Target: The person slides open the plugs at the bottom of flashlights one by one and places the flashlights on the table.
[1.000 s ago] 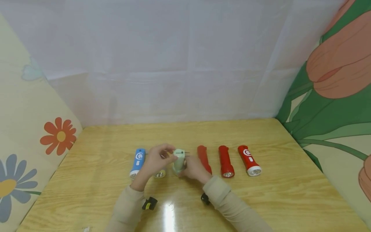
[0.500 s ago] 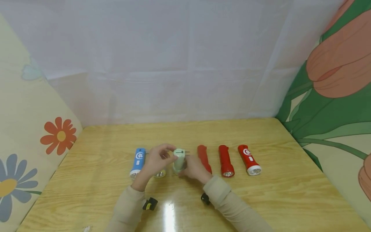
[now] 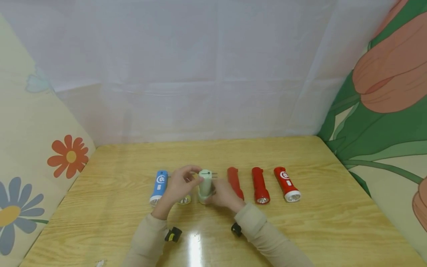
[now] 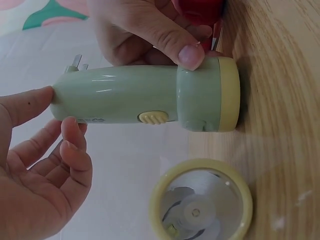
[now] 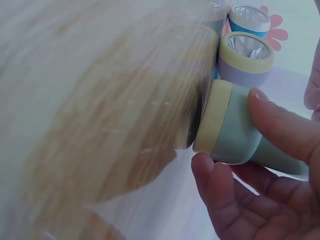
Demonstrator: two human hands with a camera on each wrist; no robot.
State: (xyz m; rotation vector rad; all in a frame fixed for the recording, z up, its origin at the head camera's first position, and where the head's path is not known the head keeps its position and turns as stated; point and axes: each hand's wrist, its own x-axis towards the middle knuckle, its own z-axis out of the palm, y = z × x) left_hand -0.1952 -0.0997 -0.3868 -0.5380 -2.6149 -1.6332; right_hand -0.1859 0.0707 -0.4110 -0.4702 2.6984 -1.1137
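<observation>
A pale green flashlight (image 3: 205, 184) with a cream rim stands on its lens end on the table, metal plug prongs sticking out near its tail. My left hand (image 3: 177, 186) pinches the tail end between thumb and fingers. Low down, my right hand (image 3: 227, 193) grips the lens head; its thumb (image 5: 282, 117) lies along the head in the right wrist view. In the left wrist view a cream ridged switch (image 4: 153, 117) faces the camera. Just left of it lies a lilac flashlight (image 5: 243, 75) with a cream rim, mostly hidden by my left hand in the head view.
A blue flashlight (image 3: 158, 187) lies at the row's left end. To the right lie a red flashlight (image 3: 234, 181) partly behind my right hand, another red flashlight (image 3: 259, 185), and a red-and-white flashlight (image 3: 287, 184). A white cloth (image 3: 213, 74) hangs behind the table.
The tail end of the green flashlight has shifted very slightly left. Both hands keep their hold; the other flashlights have not moved.
</observation>
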